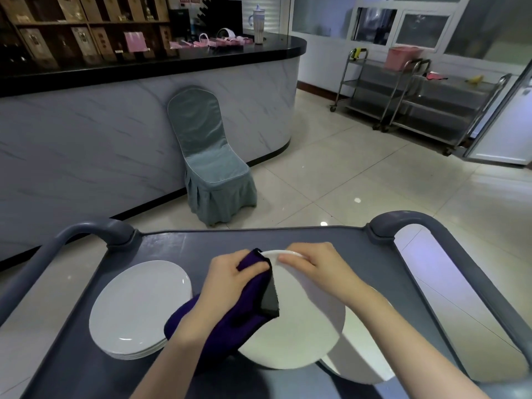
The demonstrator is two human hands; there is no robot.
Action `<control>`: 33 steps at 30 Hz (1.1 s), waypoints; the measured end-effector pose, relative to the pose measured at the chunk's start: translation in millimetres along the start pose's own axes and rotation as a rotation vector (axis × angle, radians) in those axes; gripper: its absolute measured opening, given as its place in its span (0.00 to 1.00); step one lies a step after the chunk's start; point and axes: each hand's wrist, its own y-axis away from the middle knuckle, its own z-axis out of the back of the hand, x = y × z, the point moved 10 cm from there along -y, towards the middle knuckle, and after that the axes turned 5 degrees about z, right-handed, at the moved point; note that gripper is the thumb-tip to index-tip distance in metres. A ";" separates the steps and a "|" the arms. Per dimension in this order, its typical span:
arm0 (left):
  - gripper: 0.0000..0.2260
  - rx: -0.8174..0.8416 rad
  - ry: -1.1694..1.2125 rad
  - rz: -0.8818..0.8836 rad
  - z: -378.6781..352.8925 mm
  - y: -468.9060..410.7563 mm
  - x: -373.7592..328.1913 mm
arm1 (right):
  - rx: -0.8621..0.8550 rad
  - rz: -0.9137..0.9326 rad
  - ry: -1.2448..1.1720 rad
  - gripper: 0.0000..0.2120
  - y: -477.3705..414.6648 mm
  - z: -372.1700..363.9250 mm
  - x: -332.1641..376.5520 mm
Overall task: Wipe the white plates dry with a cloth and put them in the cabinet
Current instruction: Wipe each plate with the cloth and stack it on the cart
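Purple cloth (247,309) gripped by left hand (227,279) against plate (305,321).

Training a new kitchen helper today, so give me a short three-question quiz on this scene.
1. True or false: the left hand holds the purple cloth.
2. What does the right hand grip? A. the rim of the wiped plate B. a fork C. a spoon
3. Fill in: the stack of plates sits toward the person's ____ on the grey cart.
Key: 1 true; 2 A; 3 left.
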 end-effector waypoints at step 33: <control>0.09 0.103 -0.100 0.009 -4.9 -7.1 -8.8 | -0.170 -0.043 -0.173 0.19 13.4 6.8 -13.1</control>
